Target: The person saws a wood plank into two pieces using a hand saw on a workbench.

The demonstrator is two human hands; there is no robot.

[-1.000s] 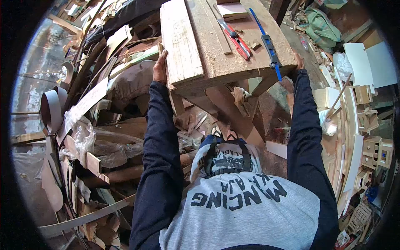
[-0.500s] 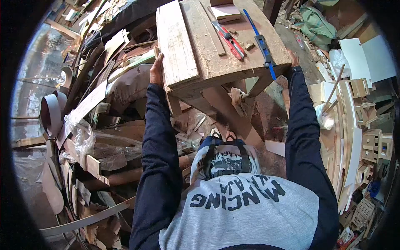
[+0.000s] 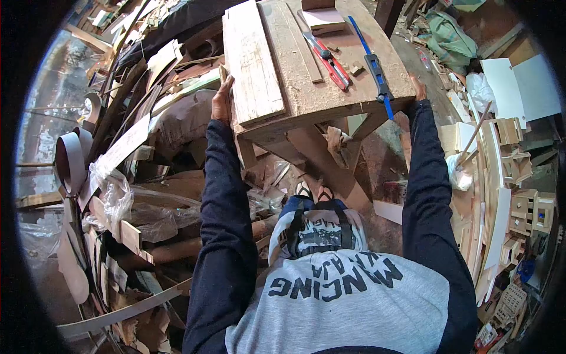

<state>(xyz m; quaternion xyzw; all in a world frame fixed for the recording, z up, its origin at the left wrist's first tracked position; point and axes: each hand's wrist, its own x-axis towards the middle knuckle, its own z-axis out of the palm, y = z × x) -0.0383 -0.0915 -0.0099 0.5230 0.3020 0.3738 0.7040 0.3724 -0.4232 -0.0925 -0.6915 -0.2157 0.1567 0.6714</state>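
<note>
A small wooden table (image 3: 295, 94) stands before me, its top dusted with sawdust. My left hand (image 3: 222, 101) holds its left edge, beside a pale wooden board (image 3: 253, 65) lying along that side. At the right front corner my right hand (image 3: 418, 87) grips the table's side, its fingers partly hidden. On the top lie a red utility knife (image 3: 335, 69), a blue and black tool with a long narrow blue blade (image 3: 377, 76), a thin wood strip (image 3: 302, 44) and small wood bits. A small open box (image 3: 323, 19) sits toward the far edge.
Scrap wood (image 3: 168, 65) and plastic sheeting (image 3: 118, 192) are heaped on my left. To the right stand long stacked boards (image 3: 486, 200) and several small wooden pieces (image 3: 522, 212). A green sack (image 3: 448, 38) lies at the far right. Beneath the table a cloth (image 3: 335, 141) hangs.
The table and the things on it appear slightly further right and nearer in view. Both hands stay at its sides.
</note>
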